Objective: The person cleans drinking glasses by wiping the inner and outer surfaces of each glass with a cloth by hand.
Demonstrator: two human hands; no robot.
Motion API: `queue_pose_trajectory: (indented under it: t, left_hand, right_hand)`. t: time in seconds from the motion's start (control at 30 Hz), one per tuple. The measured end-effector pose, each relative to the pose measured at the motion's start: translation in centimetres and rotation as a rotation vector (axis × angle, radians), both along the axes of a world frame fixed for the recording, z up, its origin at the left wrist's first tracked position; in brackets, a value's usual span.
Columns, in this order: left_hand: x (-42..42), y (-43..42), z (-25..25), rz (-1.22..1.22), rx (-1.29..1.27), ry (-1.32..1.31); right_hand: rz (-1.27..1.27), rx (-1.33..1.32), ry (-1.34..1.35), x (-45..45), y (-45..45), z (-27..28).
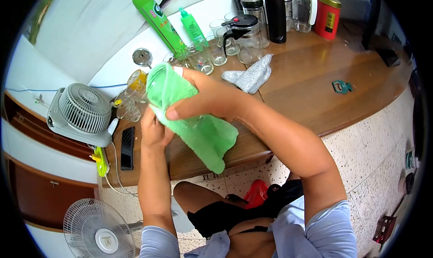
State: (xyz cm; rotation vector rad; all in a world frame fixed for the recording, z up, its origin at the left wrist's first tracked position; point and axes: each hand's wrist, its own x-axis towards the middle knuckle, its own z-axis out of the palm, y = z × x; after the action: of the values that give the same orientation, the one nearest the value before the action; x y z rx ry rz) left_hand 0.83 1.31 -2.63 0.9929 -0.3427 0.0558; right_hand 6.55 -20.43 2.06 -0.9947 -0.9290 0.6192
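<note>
A green towel [205, 138] is bunched up in front of me over the table's near left part, its loose end hanging down toward the table edge. My right hand [203, 93] is closed around its upper part from the right, thumb pressed on the fabric. Below and to the left, my left hand [154, 127] is closed against the towel's underside, its fingers partly covered. The towel's top is rounded, as if around something, but I cannot make out what is inside. A crumpled silver-grey cloth [255, 75] lies just beyond my right wrist.
Behind the hands stand drinking glasses [200, 62], a glass teapot [248, 44], a green spray can [158, 23], a green pump bottle [193, 28], a black flask [275, 17] and a red tin [328, 17]. Leftward are a small fan [85, 107] and a phone [127, 147].
</note>
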Motion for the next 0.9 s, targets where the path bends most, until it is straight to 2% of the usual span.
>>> queue_pose_trajectory:
  t: [0.03, 0.13, 0.27, 0.37, 0.43, 0.47, 0.53, 0.63, 0.8, 0.9]
  left_hand:
    - [0.2, 0.1, 0.0, 0.072, 0.003, 0.075]
    - [1.1, 1.0, 0.6, 0.035, 0.096, 0.093]
    - [1.1, 1.2, 1.5, -0.103, -0.082, 0.190]
    - [1.2, 1.3, 2.2, -0.265, -0.187, 0.132]
    - [0.9, 0.5, 2.8, -0.228, -0.176, 0.101]
    - [0.8, 0.1, 2.9, -0.211, -0.169, 0.085]
    - [1.0, 0.0, 2.6, -0.207, -0.116, 0.079]
    - [0.8, -0.5, 2.3, -0.057, 0.033, 0.024]
    - [0.1, -2.0, 1.7, 0.079, 0.387, -0.144]
    - [0.3, -3.6, 1.1, 0.182, 0.529, -0.033]
  right_hand:
    - [-0.036, -0.002, 0.007, 0.3, 0.0, -0.1]
    - [-0.153, -0.056, -0.008, 1.2, 0.5, -0.7]
    - [-0.259, -0.139, -0.083, 1.6, 0.8, -0.9]
    - [-0.366, -0.160, -0.192, 2.1, 1.3, -2.0]
    - [-0.438, -0.194, -0.260, 2.0, 1.5, -2.2]
    - [-0.518, -0.121, -0.281, 2.1, 1.9, -2.5]
    - [-0.675, 0.027, -0.315, 1.8, 3.0, -3.0]
    - [-0.820, 0.004, -0.481, 1.2, 2.2, -2.5]
    - [-0.875, 0.143, -0.649, 1.1, 2.5, -2.5]
    - [-0.869, 0.110, -0.670, 0.8, 2.8, -2.8]
